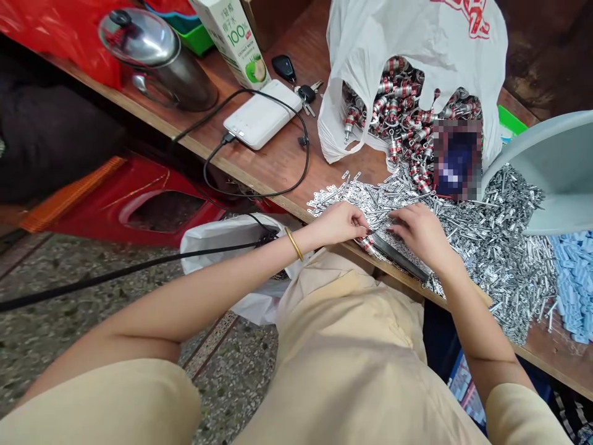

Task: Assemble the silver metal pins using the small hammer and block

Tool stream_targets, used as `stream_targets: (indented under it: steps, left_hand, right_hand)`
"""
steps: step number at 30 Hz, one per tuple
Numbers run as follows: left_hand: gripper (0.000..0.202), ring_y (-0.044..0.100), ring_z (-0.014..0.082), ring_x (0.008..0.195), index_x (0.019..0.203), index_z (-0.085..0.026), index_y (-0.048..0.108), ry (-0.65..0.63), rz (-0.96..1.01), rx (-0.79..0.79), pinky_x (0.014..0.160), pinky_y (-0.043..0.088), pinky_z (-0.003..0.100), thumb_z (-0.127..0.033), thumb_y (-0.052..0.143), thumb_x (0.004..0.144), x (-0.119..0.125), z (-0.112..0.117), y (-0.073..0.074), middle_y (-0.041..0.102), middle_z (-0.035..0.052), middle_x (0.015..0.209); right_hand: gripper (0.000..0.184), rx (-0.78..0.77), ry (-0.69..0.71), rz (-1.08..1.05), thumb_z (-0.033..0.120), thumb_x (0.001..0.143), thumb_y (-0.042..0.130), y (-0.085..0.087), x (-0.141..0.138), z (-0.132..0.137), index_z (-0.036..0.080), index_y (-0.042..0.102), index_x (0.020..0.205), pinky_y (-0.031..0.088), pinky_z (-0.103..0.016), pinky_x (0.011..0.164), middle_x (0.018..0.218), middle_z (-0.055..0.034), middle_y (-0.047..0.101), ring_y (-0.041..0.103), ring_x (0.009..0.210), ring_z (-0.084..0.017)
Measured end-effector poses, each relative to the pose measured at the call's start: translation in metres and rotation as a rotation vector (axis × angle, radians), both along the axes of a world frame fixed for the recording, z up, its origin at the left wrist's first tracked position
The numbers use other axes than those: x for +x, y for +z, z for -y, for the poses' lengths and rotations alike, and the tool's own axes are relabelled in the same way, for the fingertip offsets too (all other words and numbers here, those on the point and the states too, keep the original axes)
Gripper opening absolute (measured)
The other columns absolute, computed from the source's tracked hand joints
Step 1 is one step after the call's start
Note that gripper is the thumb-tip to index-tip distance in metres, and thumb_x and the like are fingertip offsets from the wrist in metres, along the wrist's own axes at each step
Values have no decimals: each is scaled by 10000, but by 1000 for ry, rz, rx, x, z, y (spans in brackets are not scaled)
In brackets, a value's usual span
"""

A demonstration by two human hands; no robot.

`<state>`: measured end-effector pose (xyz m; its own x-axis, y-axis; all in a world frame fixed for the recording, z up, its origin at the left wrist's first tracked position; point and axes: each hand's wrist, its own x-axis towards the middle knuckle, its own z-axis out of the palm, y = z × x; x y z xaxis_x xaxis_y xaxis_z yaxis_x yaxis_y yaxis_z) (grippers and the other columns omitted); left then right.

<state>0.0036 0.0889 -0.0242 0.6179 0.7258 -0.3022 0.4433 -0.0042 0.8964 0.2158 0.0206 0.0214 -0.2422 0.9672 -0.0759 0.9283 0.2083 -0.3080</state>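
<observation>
My left hand [345, 222] is at the table's front edge, thumb and fingertips pinched together; anything between them is too small to make out. Just under its fingertips lies a red-and-silver metal fitting [367, 245]. My right hand [422, 233] reaches over a heap of small flat metal strips and pins [389, 193], its thumb and forefinger bent with a gap between the tips. A dark flat bar [401, 258] lies along the table edge between the hands.
A white plastic bag [412, 37] spills many red-and-silver fittings. Right are a tipped grey tub [556, 167], more metal pins [509, 278] and light-blue pieces [577, 284]. Left are a white power bank [263, 116] with cable, keys [306, 94], a drink carton [234, 43] and a steel mug [180, 74].
</observation>
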Motion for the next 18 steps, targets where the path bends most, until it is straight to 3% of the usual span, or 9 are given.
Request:
stream_targets:
  steps: [4, 6, 9, 12, 15, 18]
  left_hand:
    - [92, 593, 128, 578, 691, -159, 784, -2, -54, 20, 570, 402, 221, -122, 701, 683, 0, 1, 5, 725, 9, 637]
    - [109, 594, 127, 587, 732, -161, 796, -27, -85, 37, 574, 402, 220, -143, 694, 699, 0, 1, 8, 733, 9, 657]
    - [145, 606, 129, 615, 788, -160, 808, -61, -121, 55, 595, 412, 218, -161, 681, 719, -1, 0, 11, 749, 13, 697]
    - [148, 614, 131, 632, 802, -156, 811, -62, -148, 61, 604, 409, 217, -160, 687, 722, -1, -1, 14, 752, 14, 703]
    - [145, 609, 129, 622, 803, -156, 815, -75, -159, 66, 603, 399, 219, -165, 694, 722, 0, -1, 16, 739, 8, 674]
    - [162, 611, 128, 626, 806, -159, 819, -88, -154, 75, 607, 395, 219, -149, 685, 716, 0, -1, 17, 740, 4, 675]
  right_hand:
    - [116, -75, 7, -196, 195, 897, 680, -4, 1, -16, 198, 752, 807, 425, -358, 802, 855, -70, 713, 574, 889, -232]
    - [119, -107, -71, -488, 262, 899, 683, -3, 2, -12, 209, 748, 814, 449, -348, 765, 833, -53, 704, 596, 824, -203]
    - [234, -302, -210, -1002, 458, 837, 756, -1, 5, -1, 226, 736, 850, 465, -312, 625, 740, -13, 671, 582, 646, -157]
    - [373, -465, -265, -1275, 556, 692, 859, -2, 7, 6, 225, 700, 763, 447, -287, 546, 682, 7, 640, 543, 561, -132]
    - [329, -467, -267, -1229, 522, 733, 837, -4, 3, 8, 226, 707, 795, 472, -293, 574, 715, -4, 663, 581, 603, -146]
    - [152, -377, -179, -919, 375, 860, 720, -7, -7, 7, 225, 715, 877, 497, -316, 683, 794, -19, 700, 633, 719, -172]
